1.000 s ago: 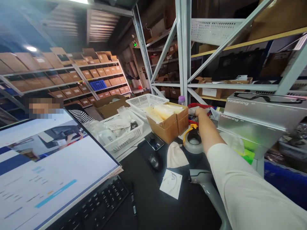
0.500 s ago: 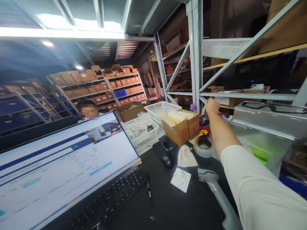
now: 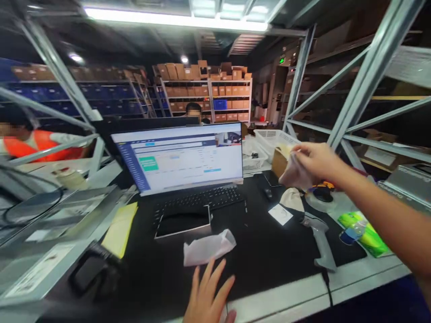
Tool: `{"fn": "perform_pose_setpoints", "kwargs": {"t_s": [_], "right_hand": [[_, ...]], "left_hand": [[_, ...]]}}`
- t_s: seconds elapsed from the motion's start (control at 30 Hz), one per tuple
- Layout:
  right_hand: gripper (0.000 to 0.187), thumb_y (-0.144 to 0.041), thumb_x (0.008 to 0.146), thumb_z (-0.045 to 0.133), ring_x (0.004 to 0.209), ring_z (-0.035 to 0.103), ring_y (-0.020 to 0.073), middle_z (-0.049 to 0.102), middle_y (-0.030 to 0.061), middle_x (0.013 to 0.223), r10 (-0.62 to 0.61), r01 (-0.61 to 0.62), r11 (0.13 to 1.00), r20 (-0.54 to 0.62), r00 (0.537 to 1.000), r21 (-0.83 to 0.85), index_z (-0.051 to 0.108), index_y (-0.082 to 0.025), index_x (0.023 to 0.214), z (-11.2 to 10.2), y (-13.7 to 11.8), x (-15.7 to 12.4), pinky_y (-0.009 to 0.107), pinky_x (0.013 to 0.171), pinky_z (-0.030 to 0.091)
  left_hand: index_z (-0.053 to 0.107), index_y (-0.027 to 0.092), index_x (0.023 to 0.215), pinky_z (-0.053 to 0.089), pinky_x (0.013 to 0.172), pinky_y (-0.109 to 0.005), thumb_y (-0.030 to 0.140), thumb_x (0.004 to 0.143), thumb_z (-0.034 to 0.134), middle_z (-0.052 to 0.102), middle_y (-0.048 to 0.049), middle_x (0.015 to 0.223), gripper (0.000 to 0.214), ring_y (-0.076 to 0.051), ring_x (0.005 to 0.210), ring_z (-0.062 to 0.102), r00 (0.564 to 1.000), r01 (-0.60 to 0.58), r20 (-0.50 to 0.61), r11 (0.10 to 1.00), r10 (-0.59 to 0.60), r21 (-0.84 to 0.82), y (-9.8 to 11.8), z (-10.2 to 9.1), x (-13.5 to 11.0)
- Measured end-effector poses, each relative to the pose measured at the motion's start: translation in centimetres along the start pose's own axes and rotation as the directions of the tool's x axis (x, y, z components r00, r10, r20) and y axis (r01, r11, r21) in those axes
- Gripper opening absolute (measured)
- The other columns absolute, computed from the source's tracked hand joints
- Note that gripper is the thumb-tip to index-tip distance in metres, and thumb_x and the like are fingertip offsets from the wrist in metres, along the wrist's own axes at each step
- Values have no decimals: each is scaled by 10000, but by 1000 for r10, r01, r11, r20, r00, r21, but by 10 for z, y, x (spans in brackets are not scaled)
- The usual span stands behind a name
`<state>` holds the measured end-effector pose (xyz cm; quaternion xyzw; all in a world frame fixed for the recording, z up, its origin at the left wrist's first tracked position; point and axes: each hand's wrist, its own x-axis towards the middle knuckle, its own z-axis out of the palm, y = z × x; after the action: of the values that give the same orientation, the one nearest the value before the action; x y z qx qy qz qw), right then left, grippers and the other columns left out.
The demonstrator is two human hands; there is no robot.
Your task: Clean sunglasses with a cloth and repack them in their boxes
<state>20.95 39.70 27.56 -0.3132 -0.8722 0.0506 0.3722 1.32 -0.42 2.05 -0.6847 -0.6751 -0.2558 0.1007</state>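
My right hand (image 3: 318,159) is raised over the right side of the desk, its fingers closed on a limp, pale greyish cloth (image 3: 295,174) that hangs down. My left hand (image 3: 208,298) is low in the middle with fingers spread, close to a crumpled white wrapped packet (image 3: 205,249) on the black mat. Behind that packet sits a shallow box with a white rim (image 3: 183,232) and a dark inside. To the right lie a beige cloth pouch (image 3: 292,199) and a white card with a drawing (image 3: 280,215). A handheld scanner (image 3: 321,244) rests beyond them.
A monitor (image 3: 182,157) and keyboard (image 3: 218,197) stand at the back. A tape roll (image 3: 321,195), a green packet (image 3: 368,237), a mouse (image 3: 268,193) and a white basket (image 3: 278,139) are on the right. Yellow sheets (image 3: 121,229) lie left. Two other people are beyond the desk.
The view has swung left. My right hand has drawn back from the far right rack and now has the pale cloth in it. My left hand and the white packet have come into view.
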Motion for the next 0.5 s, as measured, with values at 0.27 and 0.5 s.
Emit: {"fn": "perform_pose_setpoints", "kwargs": {"t_s": [0.27, 0.5], "right_hand": [[210, -405, 839, 543, 547, 445, 148, 523, -24, 598, 5, -309, 622, 391, 920, 719, 623, -214, 810, 122, -184, -83, 277, 547, 337], [167, -300, 868, 557, 648, 513, 140, 612, -17, 691, -210, -116, 757, 407, 889, 644, 670, -182, 834, 167, -223, -89, 269, 623, 352]], "left_hand": [[365, 185, 1532, 281, 1239, -552, 590, 716, 792, 439, -179, 1562, 1005, -369, 1485, 356, 912, 270, -54, 694, -406, -667, -33, -44, 94], [702, 186, 1163, 520, 1052, -511, 786, 805, 558, 721, -136, 1221, 714, -359, 1280, 594, 785, 330, 132, 229, -605, -916, -96, -86, 59]]}}
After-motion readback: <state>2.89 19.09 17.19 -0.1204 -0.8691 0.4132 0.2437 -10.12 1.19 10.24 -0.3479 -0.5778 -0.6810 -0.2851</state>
